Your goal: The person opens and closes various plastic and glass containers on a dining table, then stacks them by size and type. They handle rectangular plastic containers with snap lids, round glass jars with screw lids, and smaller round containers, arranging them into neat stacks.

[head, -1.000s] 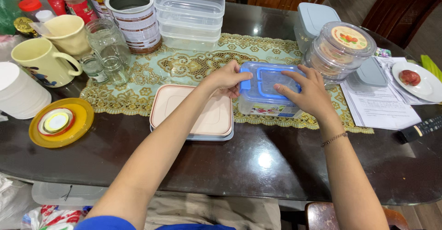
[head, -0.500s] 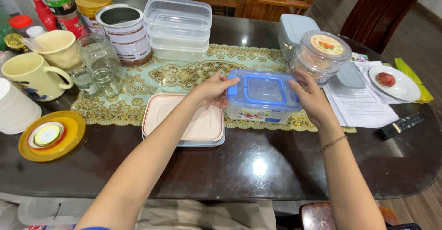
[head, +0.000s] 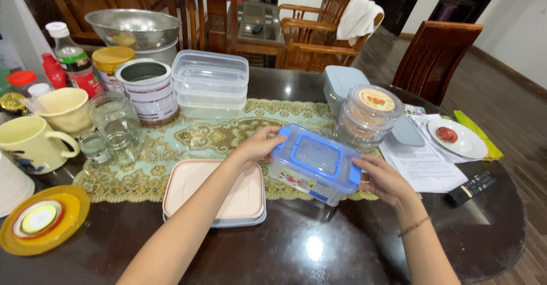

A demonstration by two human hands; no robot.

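Observation:
A clear plastic box with a blue clip lid [head: 314,163] is held tilted just above the lace table runner [head: 188,139]. My left hand [head: 261,144] grips its left end and my right hand [head: 380,180] grips its right end. Directly left of the box lie flat pink lids [head: 215,195] stacked on a pale blue one, on the dark glossy table [head: 319,251].
Behind stand stacked clear tubs [head: 211,83], an open tin can [head: 149,90], glass jars [head: 114,117], cream mugs [head: 31,141] and round clear tubs [head: 367,116]. At right lie papers [head: 424,168], a plate with red food [head: 457,138] and a remote [head: 472,187]. A yellow plate [head: 48,219] sits front left.
Both hands have lifted the blue-lidded box off the runner and tilted it, its right end now lower and nearer me. The camera has raised its view toward the room.

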